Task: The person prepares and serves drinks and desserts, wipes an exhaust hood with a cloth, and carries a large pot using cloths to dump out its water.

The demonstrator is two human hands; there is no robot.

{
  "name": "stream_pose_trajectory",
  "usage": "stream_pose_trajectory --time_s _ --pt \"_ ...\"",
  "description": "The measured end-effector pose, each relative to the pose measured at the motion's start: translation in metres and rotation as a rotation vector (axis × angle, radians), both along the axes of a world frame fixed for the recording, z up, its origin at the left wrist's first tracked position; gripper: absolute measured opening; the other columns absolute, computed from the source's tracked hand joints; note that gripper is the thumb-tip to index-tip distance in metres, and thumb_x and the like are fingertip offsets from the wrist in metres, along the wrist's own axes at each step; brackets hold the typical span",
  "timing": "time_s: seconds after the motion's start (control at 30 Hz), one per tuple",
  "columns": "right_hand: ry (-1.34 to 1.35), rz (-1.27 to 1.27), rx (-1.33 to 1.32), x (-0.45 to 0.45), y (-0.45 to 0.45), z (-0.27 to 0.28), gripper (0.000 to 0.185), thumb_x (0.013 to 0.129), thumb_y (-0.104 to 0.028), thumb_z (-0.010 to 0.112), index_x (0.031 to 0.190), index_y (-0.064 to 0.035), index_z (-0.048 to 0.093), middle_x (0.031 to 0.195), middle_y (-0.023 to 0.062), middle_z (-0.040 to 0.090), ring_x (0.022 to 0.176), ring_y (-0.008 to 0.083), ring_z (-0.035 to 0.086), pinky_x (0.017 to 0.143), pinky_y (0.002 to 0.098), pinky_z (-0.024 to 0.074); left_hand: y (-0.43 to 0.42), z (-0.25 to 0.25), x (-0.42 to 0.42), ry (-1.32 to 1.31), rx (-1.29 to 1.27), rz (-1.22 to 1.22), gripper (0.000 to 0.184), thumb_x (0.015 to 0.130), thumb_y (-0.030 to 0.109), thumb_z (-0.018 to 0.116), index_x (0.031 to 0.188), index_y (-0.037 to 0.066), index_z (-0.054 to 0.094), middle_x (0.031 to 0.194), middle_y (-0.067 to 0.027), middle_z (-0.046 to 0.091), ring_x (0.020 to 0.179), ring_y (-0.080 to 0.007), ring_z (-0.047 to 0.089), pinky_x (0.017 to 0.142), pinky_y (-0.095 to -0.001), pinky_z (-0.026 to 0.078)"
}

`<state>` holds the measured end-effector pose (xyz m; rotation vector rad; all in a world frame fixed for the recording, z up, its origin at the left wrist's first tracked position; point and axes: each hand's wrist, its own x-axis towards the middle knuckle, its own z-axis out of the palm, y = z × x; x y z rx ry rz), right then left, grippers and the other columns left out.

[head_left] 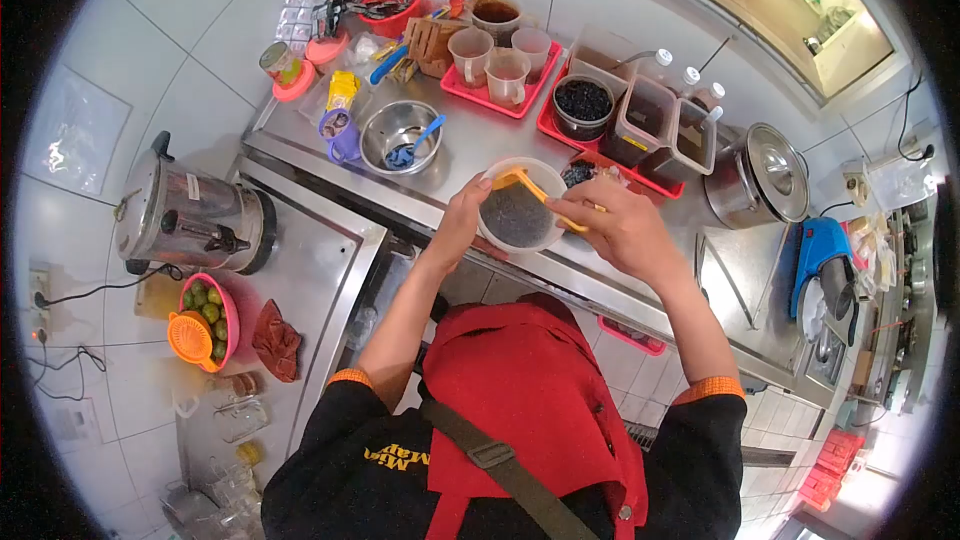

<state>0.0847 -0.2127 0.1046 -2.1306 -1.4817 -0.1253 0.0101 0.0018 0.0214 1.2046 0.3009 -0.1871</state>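
Observation:
My left hand point(465, 220) grips the rim of a round whitish tub point(520, 202), which is tilted so its dark, speckled contents show. My right hand point(615, 225) is closed around an orange-yellow plastic utensil point(530, 183). That utensil lies across the tub's mouth, its far end at the rim near my left fingers; its exact kind I cannot make out. Beyond the tub, a steel bowl point(375, 128) holds a blue spoon point(430, 128). Partly hidden behind my right hand is a container of dark bits point(578, 174).
Red trays on the steel counter carry measuring jugs point(508, 75), a pot of black pieces point(583, 105) and tall clear containers point(645, 120). A lidded stockpot point(758, 175) stands right. Left are an urn point(195, 215) and a pink basket of green fruit point(228, 315).

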Motion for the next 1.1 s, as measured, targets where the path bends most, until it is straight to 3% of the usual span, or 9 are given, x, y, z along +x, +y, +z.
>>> stream_pose_trajectory --time_s 0.1,0.2,0.27,0.57,0.7,0.8,0.9,1.0,1.1 --pt "0.047 0.032 0.092 -0.002 0.001 -0.008 0.033 0.069 -0.007 0.066 0.101 -0.0117 0.062 0.087 0.0045 0.058 0.078 0.0217 0.057 0.062 0.0327 0.0475 0.001 0.004 0.001 -0.001 0.012 -0.006 0.055 0.087 0.044 0.036 0.128 0.008 0.037 0.116 -0.0133 0.049 0.090 -0.0262 0.060 0.049 -0.0343 0.056" --pt "0.139 0.114 0.132 -0.003 -0.001 -0.010 0.032 0.070 -0.007 0.065 0.102 -0.0117 0.062 0.088 0.0050 0.058 0.078 0.0221 0.057 0.063 0.0329 0.0475 0.001 0.004 0.002 -0.022 0.018 0.015 0.055 0.087 0.044 0.036 0.128 0.008 0.037 0.115 -0.0135 0.050 0.089 -0.0262 0.060 0.050 -0.0346 0.056" --pt "0.062 0.035 0.088 0.000 0.002 -0.010 0.030 0.071 -0.008 0.065 0.101 -0.0115 0.063 0.088 0.0052 0.058 0.079 0.0226 0.057 0.066 0.0330 0.0475 0.000 0.002 0.001 -0.028 0.027 0.004 0.055 0.087 0.044 0.036 0.128 0.008 0.038 0.115 -0.0132 0.049 0.088 -0.0262 0.061 0.050 -0.0350 0.057" --pt "0.118 0.090 -0.059 -0.002 -0.013 0.014 0.026 0.073 -0.012 0.064 0.099 -0.0108 0.063 0.090 0.0038 0.059 0.082 0.0220 0.056 0.070 0.0342 0.0465 0.002 0.000 0.001 -0.086 0.076 0.019 0.059 0.086 0.047 0.038 0.131 0.009 0.035 0.124 -0.0130 0.043 0.110 -0.0280 0.049 0.053 -0.0348 0.057" --pt "0.055 0.107 -0.021 0.001 0.003 0.008 0.027 0.071 -0.011 0.067 0.097 -0.0129 0.064 0.088 0.0039 0.060 0.080 0.0222 0.058 0.069 0.0337 0.0478 -0.003 -0.003 0.003 -0.062 0.067 -0.014 0.060 0.085 0.049 0.038 0.132 0.011 0.035 0.123 -0.0122 0.045 0.104 -0.0271 0.053 0.053 -0.0344 0.057" --pt "-0.089 0.014 -0.106 0.007 0.005 0.009 0.023 0.076 -0.017 0.062 0.097 -0.0103 0.062 0.088 0.0030 0.058 0.081 0.0217 0.055 0.064 0.0344 0.0456 -0.004 0.000 0.005 -0.025 0.031 -0.040 0.060 0.085 0.049 0.038 0.132 0.013 0.035 0.122 -0.0114 0.045 0.098 -0.0260 0.056 0.052 -0.0343 0.057" --pt "-0.036 0.016 -0.106 0.003 -0.002 0.019 0.020 0.076 -0.016 0.062 0.095 -0.0075 0.062 0.085 0.0051 0.058 0.078 0.0226 0.056 0.064 0.0351 0.0456 -0.001 -0.002 0.005 -0.054 0.043 -0.022 0.059 0.086 0.049 0.037 0.133 0.014 0.035 0.122 -0.0107 0.046 0.094 -0.0248 0.058 0.052 -0.0341 0.057" --pt "0.179 0.091 0.000 -0.002 0.001 0.010 0.017 0.077 -0.014 0.062 0.092 -0.0053 0.062 0.081 0.0072 0.057 0.073 0.0240 0.055 0.062 0.0362 0.0453 -0.004 -0.007 0.006 -0.053 0.026 -0.002 0.058 0.086 0.048 0.037 0.133 0.014 0.035 0.122 -0.0104 0.046 0.093 -0.0244 0.059 0.052 -0.0339 0.056" --pt "0.183 0.006 0.180 -0.002 0.014 -0.004 0.015 0.077 -0.009 0.062 0.091 -0.0050 0.062 0.081 0.0088 0.058 0.073 0.0248 0.056 0.064 0.0349 0.0452 -0.006 -0.005 0.006 -0.018 -0.007 -0.005 0.057 0.086 0.047 0.037 0.133 0.014 0.035 0.122 -0.0105 0.046 0.094 -0.0249 0.059 0.051 -0.0338 0.056"
